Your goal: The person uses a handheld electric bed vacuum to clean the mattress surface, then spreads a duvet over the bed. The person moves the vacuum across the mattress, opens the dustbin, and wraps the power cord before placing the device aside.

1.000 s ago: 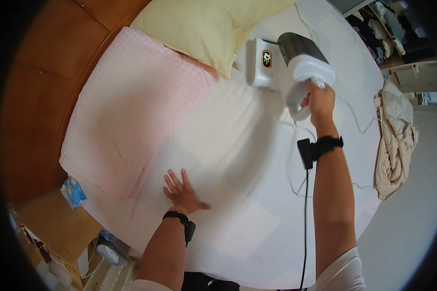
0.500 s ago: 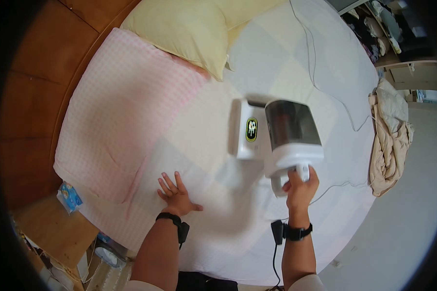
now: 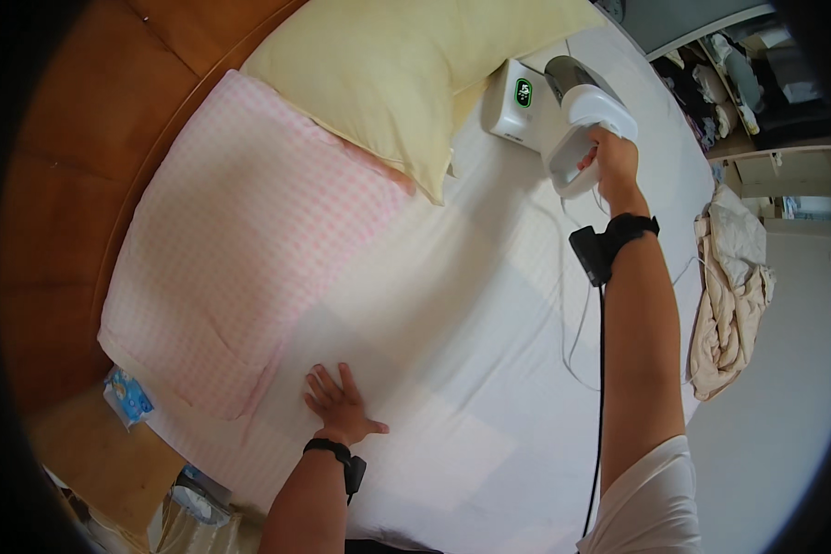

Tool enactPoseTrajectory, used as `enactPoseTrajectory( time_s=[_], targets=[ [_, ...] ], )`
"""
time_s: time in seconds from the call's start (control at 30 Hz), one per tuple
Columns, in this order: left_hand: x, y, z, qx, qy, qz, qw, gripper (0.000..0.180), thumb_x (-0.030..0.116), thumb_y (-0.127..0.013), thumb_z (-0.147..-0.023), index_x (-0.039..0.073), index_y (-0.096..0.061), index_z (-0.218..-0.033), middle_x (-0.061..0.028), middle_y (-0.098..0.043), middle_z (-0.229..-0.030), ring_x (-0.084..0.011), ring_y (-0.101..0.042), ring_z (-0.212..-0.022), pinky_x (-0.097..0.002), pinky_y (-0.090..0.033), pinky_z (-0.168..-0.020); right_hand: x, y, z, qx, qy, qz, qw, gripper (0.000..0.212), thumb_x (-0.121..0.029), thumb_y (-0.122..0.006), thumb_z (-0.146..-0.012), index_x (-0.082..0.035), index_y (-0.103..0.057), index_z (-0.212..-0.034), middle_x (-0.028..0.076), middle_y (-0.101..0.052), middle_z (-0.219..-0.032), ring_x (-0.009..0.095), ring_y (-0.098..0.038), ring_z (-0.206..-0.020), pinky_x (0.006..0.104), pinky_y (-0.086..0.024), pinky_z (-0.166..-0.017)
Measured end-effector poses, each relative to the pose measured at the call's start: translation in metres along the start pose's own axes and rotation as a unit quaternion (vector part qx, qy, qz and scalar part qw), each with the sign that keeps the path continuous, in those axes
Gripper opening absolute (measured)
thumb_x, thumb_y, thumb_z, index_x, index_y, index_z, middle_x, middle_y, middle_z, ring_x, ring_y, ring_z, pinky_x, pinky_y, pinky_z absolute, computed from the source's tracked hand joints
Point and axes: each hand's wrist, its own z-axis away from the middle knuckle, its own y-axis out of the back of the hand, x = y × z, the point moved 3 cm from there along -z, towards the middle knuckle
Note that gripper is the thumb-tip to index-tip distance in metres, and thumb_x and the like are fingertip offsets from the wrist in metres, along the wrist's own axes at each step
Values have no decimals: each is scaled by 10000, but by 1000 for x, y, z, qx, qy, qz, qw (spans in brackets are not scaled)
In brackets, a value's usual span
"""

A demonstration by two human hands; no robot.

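A white handheld mattress vacuum [image 3: 517, 115] with a dark clear dust bin and a small lit display rests on the bed at the far right, close to the yellow pillow. My right hand [image 3: 611, 162] is wrapped round its loop handle, with the arm stretched far forward. Flat on the pale bed sheet [image 3: 434, 369], my left hand [image 3: 340, 406] leans with its fingers spread, beside the lower corner of the pink checked pillow cover [image 3: 222, 249]. Both wrists wear black bands with small black boxes.
A yellow pillow [image 3: 369, 83] lies at the top against the brown headboard [image 3: 74, 175]. The vacuum's thin white cord [image 3: 563, 305] loops across the sheet by my right forearm. A crumpled beige cloth [image 3: 729, 305] hangs at the right edge. A blue packet [image 3: 129, 395] sits at lower left.
My right hand has pushed the vacuum forward, from mid-bed to beside the yellow pillow. The left hand stays flat on about the same spot of sheet.
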Motion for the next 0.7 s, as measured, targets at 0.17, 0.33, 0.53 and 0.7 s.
enactPoseTrajectory(
  time_s=[0.17, 0.33, 0.53, 0.7],
  targets=[
    [1, -3, 5, 31, 2, 7, 999, 1638, 658, -921, -657, 29, 240, -1625, -406, 261, -1638, -597, 239, -1522, -759, 10, -1191, 18, 11, 34, -17, 8, 11, 1000, 254, -165, -658, -836, 87, -661, -863, 142, -608, -618, 265, -596, -485, 439, -479, -515],
    [4, -13, 2, 69, 19, 2, 997, 1715, 639, -963, -594, 68, 296, -1608, -383, 290, -1640, -580, 261, -1521, -769, -15, -1186, 85, 86, 139, -50, 35, 71, 996, 244, -104, -654, -852, 118, -664, -953, 124, -636, -638, 224, -608, -492, 379, -481, -505],
    [2, -26, -1, 134, 15, -10, 991, 1794, 589, -1013, -525, 94, 346, -1586, -375, 314, -1632, -558, 269, -1529, -758, -43, -1193, 213, 237, 340, -71, 45, 112, 990, 236, -18, -652, -804, 72, -660, -1022, 95, -674, -712, 150, -628, -597, 314, -500, -558],
    [6, -29, 1, 176, 39, -42, 983, 1774, 538, -1025, -530, 94, 316, -1603, -361, 263, -1658, -542, 203, -1558, -721, -85, -1217, 291, 344, 549, -14, -49, 147, 988, 201, -72, -688, -826, 24, -690, -1003, 109, -718, -759, 149, -682, -665, 327, -541, -619]
  ],
)
